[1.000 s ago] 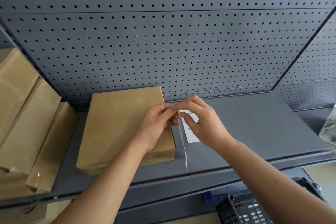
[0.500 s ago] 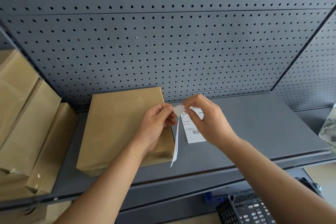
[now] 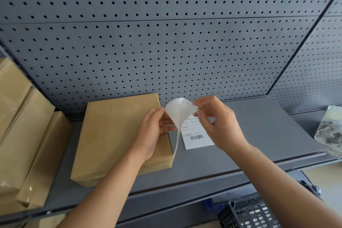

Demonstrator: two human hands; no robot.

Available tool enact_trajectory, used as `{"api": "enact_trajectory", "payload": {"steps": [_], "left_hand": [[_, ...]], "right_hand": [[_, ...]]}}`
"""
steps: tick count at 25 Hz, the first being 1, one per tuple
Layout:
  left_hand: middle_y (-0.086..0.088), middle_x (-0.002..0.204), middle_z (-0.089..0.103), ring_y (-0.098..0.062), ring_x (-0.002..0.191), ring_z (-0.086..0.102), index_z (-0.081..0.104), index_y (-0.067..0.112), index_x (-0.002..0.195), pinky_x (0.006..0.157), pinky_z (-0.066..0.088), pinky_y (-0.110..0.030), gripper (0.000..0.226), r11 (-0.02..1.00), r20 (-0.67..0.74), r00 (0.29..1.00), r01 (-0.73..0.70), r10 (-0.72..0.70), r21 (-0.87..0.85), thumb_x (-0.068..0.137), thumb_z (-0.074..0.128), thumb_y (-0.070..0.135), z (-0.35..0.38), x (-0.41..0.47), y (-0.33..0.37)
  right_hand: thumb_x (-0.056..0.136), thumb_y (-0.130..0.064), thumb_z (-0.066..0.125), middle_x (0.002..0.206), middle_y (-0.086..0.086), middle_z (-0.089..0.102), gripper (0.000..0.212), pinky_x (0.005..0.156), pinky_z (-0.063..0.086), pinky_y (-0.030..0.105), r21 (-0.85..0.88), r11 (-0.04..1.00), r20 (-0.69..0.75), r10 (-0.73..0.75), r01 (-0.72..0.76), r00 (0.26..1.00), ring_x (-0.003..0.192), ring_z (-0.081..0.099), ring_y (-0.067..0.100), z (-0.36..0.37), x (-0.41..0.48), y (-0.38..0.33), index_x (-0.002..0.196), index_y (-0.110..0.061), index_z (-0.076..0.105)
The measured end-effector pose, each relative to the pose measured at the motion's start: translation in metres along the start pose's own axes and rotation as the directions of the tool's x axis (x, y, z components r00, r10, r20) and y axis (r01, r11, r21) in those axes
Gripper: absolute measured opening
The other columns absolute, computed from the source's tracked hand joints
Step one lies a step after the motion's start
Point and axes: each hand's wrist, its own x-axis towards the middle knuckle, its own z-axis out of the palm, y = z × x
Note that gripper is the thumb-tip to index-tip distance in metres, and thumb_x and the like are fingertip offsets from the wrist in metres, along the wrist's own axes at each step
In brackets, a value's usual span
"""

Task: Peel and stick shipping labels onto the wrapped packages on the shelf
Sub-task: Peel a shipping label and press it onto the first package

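Note:
A flat package wrapped in brown paper point(image 3: 114, 135) lies on the grey shelf point(image 3: 259, 135), just left of my hands. My left hand point(image 3: 155, 131) pinches the pale, translucent backing sheet point(image 3: 178, 112), which arches up between both hands and trails down to the package's near right corner. My right hand point(image 3: 218, 124) pinches the top of the white shipping label point(image 3: 196, 138). The label's printed lines and barcode face me as it hangs above the shelf. Label and backing are partly pulled apart.
Several more brown wrapped packages point(image 3: 27, 135) lean together at the left end of the shelf. A crinkled clear plastic bag point(image 3: 331, 131) sits at the far right. A grey pegboard wall point(image 3: 166, 52) backs the shelf. Below, a dark wire basket point(image 3: 255, 214) stands.
The backing has been peeled further from the label and now curls up in a wide arch. My hands have moved apart, and more of the label's printed face shows.

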Motion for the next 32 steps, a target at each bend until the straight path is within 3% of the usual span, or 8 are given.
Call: {"api": "enact_trajectory", "payload": {"steps": [3,5,9,14,19,23,29,32], "left_hand": [[0.0,0.085,0.068,-0.011,0.075,0.064,0.055,0.001,0.102,0.064,0.054,-0.023,0.051,0.982,0.11,0.993,-0.054,0.034,0.183,0.101,0.047,0.051,0.005,-0.004,-0.002],[0.011,0.077,0.067,-0.003,0.069,0.061,0.053,0.0,0.111,0.062,0.049,-0.016,0.044,0.965,0.132,0.991,-0.068,0.035,0.254,0.101,0.054,0.043,0.008,-0.007,-0.003],[-0.004,0.089,0.069,-0.014,0.074,0.064,0.055,0.011,0.118,0.066,0.052,-0.027,0.043,0.992,0.143,0.99,-0.02,0.003,0.121,0.087,0.066,0.039,0.0,-0.005,0.001],[-0.002,0.083,0.071,-0.016,0.074,0.064,0.057,0.018,0.12,0.069,0.051,-0.028,0.024,0.995,0.158,0.987,-0.045,0.031,0.085,0.097,0.063,0.013,-0.002,-0.005,0.002],[-0.018,0.102,0.067,-0.026,0.084,0.057,0.062,0.017,0.119,0.073,0.047,-0.04,0.046,1.0,0.151,0.989,-0.007,0.003,0.025,0.094,0.056,0.054,-0.003,-0.003,0.002],[-0.01,0.093,0.065,-0.026,0.082,0.052,0.068,0.017,0.102,0.072,0.043,-0.041,0.023,0.999,0.154,0.988,0.0,-0.007,0.046,0.092,0.064,0.037,-0.004,0.0,-0.002],[-0.009,0.086,0.063,-0.018,0.074,0.056,0.066,0.002,0.097,0.064,0.049,-0.029,0.03,0.998,0.169,0.985,-0.025,0.015,0.056,0.096,0.061,0.032,-0.005,-0.001,0.0],[-0.001,0.078,0.063,-0.013,0.07,0.057,0.067,0.014,0.084,0.064,0.05,-0.027,0.016,0.994,0.16,0.987,-0.034,0.018,0.099,0.099,0.06,0.015,-0.004,-0.002,0.0]], "right_hand": [[0.089,0.0,0.059,0.095,-0.008,0.06,0.015,0.066,0.056,0.044,-0.073,0.993,-0.017,-0.099,0.097,0.995,0.077,0.066,0.011,0.013,0.002,-0.003,0.093,-0.014,0.055],[0.087,-0.001,0.061,0.092,-0.006,0.058,0.015,0.063,0.056,0.045,-0.127,0.981,-0.028,-0.153,0.149,0.988,0.075,0.063,0.013,0.019,0.004,-0.008,0.091,-0.014,0.054],[0.087,0.0,0.059,0.093,-0.007,0.057,0.014,0.058,0.053,0.046,-0.17,0.97,-0.028,-0.183,0.175,0.983,0.072,0.058,0.019,0.023,0.006,-0.01,0.091,-0.012,0.054],[0.092,-0.001,0.058,0.093,-0.011,0.054,0.018,0.06,0.052,0.045,-0.144,0.973,-0.006,-0.183,0.18,0.983,0.072,0.056,0.022,0.025,0.006,-0.01,0.093,-0.017,0.052],[0.092,-0.002,0.058,0.094,-0.009,0.056,0.014,0.055,0.052,0.044,-0.194,0.959,0.031,-0.206,0.208,0.978,0.072,0.058,0.025,0.026,0.006,-0.01,0.095,-0.015,0.056],[0.092,-0.003,0.059,0.093,-0.007,0.058,0.013,0.054,0.052,0.043,-0.223,0.95,0.052,-0.213,0.219,0.976,0.075,0.058,0.022,0.025,0.007,-0.011,0.094,-0.015,0.058],[0.09,0.002,0.061,0.091,-0.005,0.058,0.015,0.053,0.052,0.043,-0.232,0.945,0.077,-0.218,0.23,0.973,0.077,0.056,0.02,0.027,0.006,-0.012,0.091,-0.013,0.059],[0.089,0.002,0.06,0.09,-0.004,0.058,0.014,0.053,0.052,0.044,-0.223,0.945,0.089,-0.225,0.239,0.97,0.078,0.056,0.021,0.027,0.006,-0.012,0.09,-0.013,0.058]]}}
